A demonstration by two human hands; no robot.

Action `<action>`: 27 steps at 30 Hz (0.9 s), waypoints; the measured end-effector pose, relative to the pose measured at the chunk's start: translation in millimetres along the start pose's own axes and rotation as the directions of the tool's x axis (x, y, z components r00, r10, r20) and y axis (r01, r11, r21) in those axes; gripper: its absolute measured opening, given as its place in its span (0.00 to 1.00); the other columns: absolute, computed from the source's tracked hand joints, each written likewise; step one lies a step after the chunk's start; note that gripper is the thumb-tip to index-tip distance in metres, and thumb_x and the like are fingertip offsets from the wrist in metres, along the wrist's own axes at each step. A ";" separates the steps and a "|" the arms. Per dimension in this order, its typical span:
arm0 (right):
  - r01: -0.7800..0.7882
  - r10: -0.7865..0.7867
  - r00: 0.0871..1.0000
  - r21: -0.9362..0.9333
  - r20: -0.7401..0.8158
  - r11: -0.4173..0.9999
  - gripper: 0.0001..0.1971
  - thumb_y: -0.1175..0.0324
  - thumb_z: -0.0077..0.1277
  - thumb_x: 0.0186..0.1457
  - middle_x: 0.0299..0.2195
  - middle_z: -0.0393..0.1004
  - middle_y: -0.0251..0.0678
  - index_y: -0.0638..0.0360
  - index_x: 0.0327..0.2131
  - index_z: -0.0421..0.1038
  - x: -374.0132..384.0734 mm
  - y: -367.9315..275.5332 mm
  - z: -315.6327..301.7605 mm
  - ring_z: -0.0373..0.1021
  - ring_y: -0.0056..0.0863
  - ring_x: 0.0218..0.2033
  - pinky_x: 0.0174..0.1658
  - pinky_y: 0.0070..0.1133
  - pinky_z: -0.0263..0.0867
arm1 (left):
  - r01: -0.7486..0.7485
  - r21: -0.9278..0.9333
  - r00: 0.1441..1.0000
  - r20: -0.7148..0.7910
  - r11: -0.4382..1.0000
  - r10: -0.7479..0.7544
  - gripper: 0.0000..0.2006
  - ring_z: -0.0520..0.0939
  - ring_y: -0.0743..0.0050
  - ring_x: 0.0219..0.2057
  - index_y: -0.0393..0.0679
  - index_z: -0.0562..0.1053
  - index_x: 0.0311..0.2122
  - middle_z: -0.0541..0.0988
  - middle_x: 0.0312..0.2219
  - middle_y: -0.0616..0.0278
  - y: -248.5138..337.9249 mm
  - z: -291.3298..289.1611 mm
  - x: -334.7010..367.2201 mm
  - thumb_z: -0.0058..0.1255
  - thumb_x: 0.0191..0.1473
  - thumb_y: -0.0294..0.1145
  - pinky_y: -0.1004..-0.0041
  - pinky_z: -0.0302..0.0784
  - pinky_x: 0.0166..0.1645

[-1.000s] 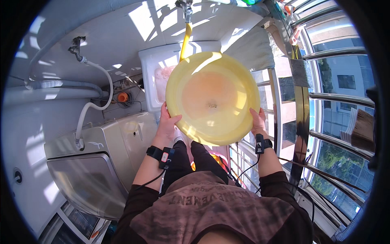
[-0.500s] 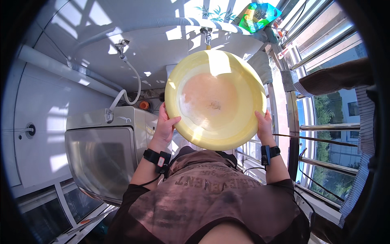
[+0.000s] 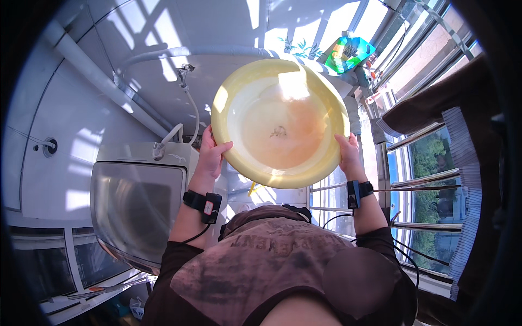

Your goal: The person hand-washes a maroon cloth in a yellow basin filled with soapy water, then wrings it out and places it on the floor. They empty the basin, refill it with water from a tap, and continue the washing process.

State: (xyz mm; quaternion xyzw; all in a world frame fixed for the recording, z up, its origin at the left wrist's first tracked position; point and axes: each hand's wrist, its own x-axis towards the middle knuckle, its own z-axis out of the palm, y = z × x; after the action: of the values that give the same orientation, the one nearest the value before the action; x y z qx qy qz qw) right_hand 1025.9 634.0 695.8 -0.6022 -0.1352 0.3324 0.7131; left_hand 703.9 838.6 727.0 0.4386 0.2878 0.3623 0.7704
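From far away I am holding a round yellow plastic basin in mid-air, left fingers and right fingers curled closed on opposite sides of its rim, and guessing its cloudy peach water is making it heavy, so both sides are needing a grip.

Pale yellow basin, peach-tinted inside, between left grip and right grip; black wristbands below both; blue-white striped cloth beyond the right grip.
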 end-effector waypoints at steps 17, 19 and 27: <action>-0.124 0.124 0.992 0.026 0.027 0.992 0.17 0.71 0.49 0.55 0.41 0.70 0.42 0.65 0.46 0.58 -13.9 7.4 -28.9 0.72 0.29 0.40 0.43 0.22 0.70 | 0.036 -0.009 0.999 -0.032 0.999 -0.036 0.33 0.73 0.65 0.48 0.35 0.52 0.56 0.69 0.47 0.51 -15.0 15.2 -13.4 0.50 0.44 0.17 0.70 0.71 0.51; -0.150 0.148 0.988 0.044 0.049 0.988 0.17 0.71 0.49 0.55 0.41 0.70 0.42 0.65 0.46 0.58 -15.2 11.9 -23.1 0.71 0.28 0.40 0.43 0.22 0.70 | 0.050 0.009 0.998 -0.049 0.999 -0.049 0.33 0.74 0.65 0.47 0.35 0.52 0.56 0.70 0.47 0.52 -10.2 11.0 -13.5 0.50 0.44 0.17 0.70 0.72 0.50; -0.285 0.310 0.937 -0.161 0.158 0.945 0.18 0.66 0.48 0.54 0.37 0.73 0.38 0.65 0.46 0.60 -32.3 49.0 15.8 0.74 0.24 0.32 0.34 0.20 0.71 | -0.087 0.131 0.991 -0.093 0.988 0.100 0.32 0.74 0.67 0.47 0.34 0.56 0.55 0.71 0.46 0.52 31.9 -9.2 -13.7 0.48 0.41 0.16 0.71 0.70 0.53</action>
State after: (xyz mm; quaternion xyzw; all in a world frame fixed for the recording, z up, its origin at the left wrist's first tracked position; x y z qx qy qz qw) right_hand 977.4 628.2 659.8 -0.6300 -0.1290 0.4802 0.5966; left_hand 679.3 843.1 752.8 0.4809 0.3274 0.4004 0.7079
